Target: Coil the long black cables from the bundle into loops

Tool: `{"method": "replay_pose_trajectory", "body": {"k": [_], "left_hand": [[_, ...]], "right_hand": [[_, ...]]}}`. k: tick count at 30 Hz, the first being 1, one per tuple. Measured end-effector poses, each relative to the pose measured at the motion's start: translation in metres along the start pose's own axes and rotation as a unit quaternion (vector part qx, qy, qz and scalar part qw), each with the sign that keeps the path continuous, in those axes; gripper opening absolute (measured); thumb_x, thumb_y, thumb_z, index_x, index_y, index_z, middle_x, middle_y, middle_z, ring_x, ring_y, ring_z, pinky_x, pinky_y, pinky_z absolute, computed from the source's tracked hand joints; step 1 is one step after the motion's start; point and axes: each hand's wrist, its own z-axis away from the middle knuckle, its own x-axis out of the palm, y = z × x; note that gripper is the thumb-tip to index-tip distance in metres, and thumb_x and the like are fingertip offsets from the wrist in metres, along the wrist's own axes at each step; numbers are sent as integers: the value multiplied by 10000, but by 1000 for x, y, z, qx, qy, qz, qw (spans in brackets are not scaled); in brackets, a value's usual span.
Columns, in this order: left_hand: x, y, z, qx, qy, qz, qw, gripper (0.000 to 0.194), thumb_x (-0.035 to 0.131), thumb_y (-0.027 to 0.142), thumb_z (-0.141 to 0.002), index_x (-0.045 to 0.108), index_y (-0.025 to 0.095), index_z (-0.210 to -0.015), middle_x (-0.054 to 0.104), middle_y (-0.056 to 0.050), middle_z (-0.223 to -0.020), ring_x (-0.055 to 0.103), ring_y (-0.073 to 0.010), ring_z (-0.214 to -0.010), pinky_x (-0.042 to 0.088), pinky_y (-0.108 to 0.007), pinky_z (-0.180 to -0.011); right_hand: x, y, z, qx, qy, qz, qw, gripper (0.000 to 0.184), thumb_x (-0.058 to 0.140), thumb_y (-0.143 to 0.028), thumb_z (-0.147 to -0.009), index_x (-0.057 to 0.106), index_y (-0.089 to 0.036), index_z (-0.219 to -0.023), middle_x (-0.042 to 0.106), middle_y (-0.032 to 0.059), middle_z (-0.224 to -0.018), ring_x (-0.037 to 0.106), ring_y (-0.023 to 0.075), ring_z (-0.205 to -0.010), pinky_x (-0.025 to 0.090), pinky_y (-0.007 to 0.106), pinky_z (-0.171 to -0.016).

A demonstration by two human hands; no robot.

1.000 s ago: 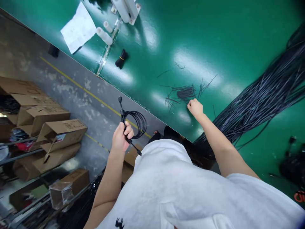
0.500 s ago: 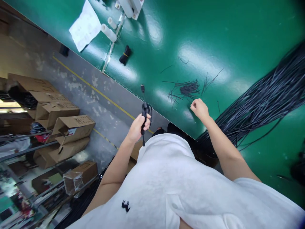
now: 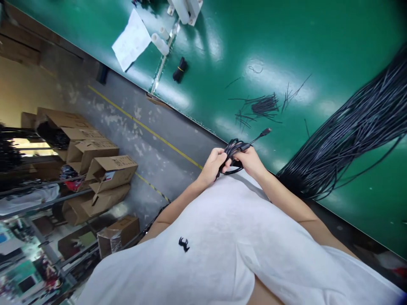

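A coiled black USB cable (image 3: 231,148) is held between both hands just in front of my body, close to the table's front edge. My left hand (image 3: 213,164) is closed around the coil's left side, thumb on top. At the other side of the coil, my right hand (image 3: 252,162) has its fingers pinched against the cable; whether a thin tie is also in them is hidden. The cable's plug (image 3: 266,132) sticks out to the upper right. Beyond it on the green table lies a pile of short black ties (image 3: 265,106), with several strewn around it.
A thick bundle of long black cables (image 3: 352,131) covers the right of the table. Farther left are a small banded cable bundle (image 3: 180,70), white rollers (image 3: 160,44) and a paper sheet (image 3: 132,40). Cardboard boxes (image 3: 110,171) stand on a rack at the left.
My left hand has carried the coil rightward. My right hand has come from beside the tie pile to the coil, and both hands are now on it. The view has shifted a little.
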Motion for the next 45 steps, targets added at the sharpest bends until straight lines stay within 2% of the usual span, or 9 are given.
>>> {"method": "replay_pose_trajectory", "body": {"k": [7,10,13,18,23,27,32,39,45], "left_hand": [[-23,-6,8,55,40,-109,992,471,503,456,-959,505,150,-1317,461,61,-678,395,-65,-541,339,-220,-559],[-34,-3,11,77,70,-195,975,417,434,397,-991,536,145,-1307,489,48,-696,403,-74,-564,363,-223,-594],[-44,-5,14,69,56,-263,961,410,410,314,-995,499,136,-1354,528,39,-718,438,-81,-590,376,-225,-620],[-57,-11,21,-18,-10,-273,962,280,491,320,-959,608,123,-1121,460,45,-589,408,-99,-550,330,-249,-567],[-63,-14,26,-78,-123,-119,982,301,606,451,-862,541,158,-879,381,63,-577,336,-78,-526,256,-236,-516],[-64,-18,28,-88,-122,-92,984,400,633,542,-800,497,167,-797,382,67,-575,308,-68,-516,222,-238,-508],[-66,-27,30,-104,-150,-125,975,442,623,584,-814,516,157,-784,398,62,-557,302,-72,-535,210,-263,-538],[-64,-29,16,-100,-163,-14,981,524,748,593,-722,506,169,-914,428,74,-645,308,-50,-512,162,-269,-526],[-55,-25,2,-118,-150,-47,981,505,790,557,-664,475,174,-758,391,92,-559,312,-43,-482,167,-256,-510]], "right_hand": [[22,10,13,8,-34,77,996,272,621,-409,-804,631,-138,-829,621,5,-708,509,91,-622,410,223,-618],[25,11,20,-111,-8,277,954,222,558,-342,-877,666,-151,-908,617,21,-791,524,112,-686,417,244,-658],[23,8,23,-295,-13,526,798,229,474,-243,-949,667,-145,-876,616,58,-825,521,143,-757,394,272,-705],[19,-8,19,-482,-199,677,519,276,382,-162,-1012,654,-119,-984,651,126,-1096,538,191,-1000,369,307,-759],[28,-28,25,-540,-301,689,379,285,362,-150,-1021,614,-132,-887,647,97,-964,548,177,-888,367,309,-753],[40,-35,28,-500,-323,724,349,253,351,-161,-1021,595,-126,-963,604,143,-1196,543,165,-852,351,306,-669],[40,-32,18,-418,-378,743,360,246,378,-205,-1028,558,-142,-874,575,65,-858,481,149,-705,312,301,-618],[28,-19,19,-430,-341,765,337,273,396,-113,-980,614,-127,-816,543,76,-820,484,179,-755,296,332,-629],[42,-29,29,-378,-309,828,276,325,374,-48,-924,690,-112,-884,572,107,-781,502,207,-731,304,349,-608]]}}
